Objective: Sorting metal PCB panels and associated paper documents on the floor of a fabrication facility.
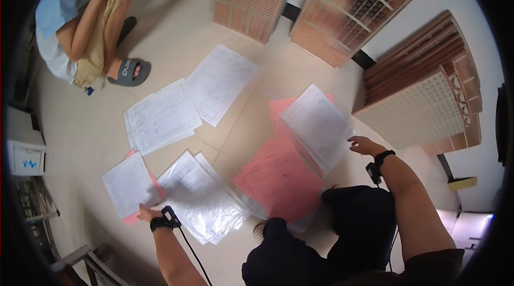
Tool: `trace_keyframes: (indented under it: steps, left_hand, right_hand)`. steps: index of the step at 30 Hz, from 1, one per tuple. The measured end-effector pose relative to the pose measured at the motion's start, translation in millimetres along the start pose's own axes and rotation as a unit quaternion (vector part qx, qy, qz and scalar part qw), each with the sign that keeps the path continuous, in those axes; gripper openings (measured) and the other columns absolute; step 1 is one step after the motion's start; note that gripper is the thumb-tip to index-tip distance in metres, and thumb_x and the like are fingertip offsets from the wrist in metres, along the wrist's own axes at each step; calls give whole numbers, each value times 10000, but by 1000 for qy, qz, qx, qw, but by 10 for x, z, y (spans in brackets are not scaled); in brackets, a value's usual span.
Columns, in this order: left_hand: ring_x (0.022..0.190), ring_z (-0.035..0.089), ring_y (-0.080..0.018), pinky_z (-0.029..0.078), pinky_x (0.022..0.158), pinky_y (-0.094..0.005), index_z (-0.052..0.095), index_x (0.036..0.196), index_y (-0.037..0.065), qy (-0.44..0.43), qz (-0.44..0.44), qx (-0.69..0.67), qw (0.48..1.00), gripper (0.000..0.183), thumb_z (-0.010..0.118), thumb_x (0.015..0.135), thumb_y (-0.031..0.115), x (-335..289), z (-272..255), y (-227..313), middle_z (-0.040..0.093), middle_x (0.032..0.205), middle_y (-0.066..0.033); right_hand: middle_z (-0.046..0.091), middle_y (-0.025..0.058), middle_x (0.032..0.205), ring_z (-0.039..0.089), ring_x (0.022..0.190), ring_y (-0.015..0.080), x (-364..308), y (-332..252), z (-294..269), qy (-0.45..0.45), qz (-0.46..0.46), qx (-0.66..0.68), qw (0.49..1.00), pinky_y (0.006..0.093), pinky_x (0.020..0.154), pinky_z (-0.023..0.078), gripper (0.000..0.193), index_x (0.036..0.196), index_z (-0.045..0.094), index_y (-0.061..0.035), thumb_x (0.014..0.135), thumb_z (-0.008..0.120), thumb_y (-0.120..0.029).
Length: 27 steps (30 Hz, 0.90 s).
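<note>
My left hand is at the lower edge of a white printed sheet, with fingers and thumb closed on it. Pink paper shows from beneath that sheet. On the right, my right hand has its fingers somewhat apart and nothing visible in them. It is beside the right edge of a white paper stack, which rests partly over pink sheets. Between my arms, a glossy stack of white papers lies on the floor, seemingly in clear plastic.
More white papers and another white sheet pile are spread farther off on the tiled floor. A person in sandals squats at the far left. Copper-coloured panels and a stack of brown panels lean along the wall.
</note>
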<state>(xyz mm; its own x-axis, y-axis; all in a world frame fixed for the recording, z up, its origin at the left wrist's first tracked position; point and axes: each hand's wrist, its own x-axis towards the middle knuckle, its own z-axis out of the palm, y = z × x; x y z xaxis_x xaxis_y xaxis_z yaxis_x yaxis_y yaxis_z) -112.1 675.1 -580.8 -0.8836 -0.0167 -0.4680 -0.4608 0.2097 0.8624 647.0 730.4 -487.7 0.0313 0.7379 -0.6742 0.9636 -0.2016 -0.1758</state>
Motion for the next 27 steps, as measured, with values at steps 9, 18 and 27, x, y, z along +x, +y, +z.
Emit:
trace_keyframes:
  steps: [9, 18, 27]
  left_hand:
    - [981, 547, -193, 426, 845, -317, 472, 1206, 84, -571, 97, 250, 776, 355, 467, 910, 281, -1823, 314, 456, 558, 1114, -89]
    - [1053, 519, -185, 425, 877, -296, 459, 1207, 17, -803, 139, 476, 331, 315, 460, 910, 120, -3133, 1069, -169, 549, 1132, -105]
    - [905, 540, -125, 441, 802, -259, 519, 1139, 65, -752, 165, 303, 562, 248, 472, 899, 107, -3949, 1596, -285, 581, 1003, -47]
  right_hand:
    - [373, 209, 1286, 456, 1104, 369, 194, 199, 529, -26, 283, 558, 779, 490, 804, 490, 836, 1350, 182, 13, 760, 698, -279]
    - [335, 234, 1280, 417, 1129, 387, 330, -703, 907, 221, 433, 435, 758, 430, 960, 360, 874, 1297, 256, -20, 658, 748, -358]
    - [508, 168, 1087, 526, 978, 294, 908, -35, 1582, 292, 220, 590, 720, 367, 853, 420, 596, 1218, 372, -15, 740, 695, -165]
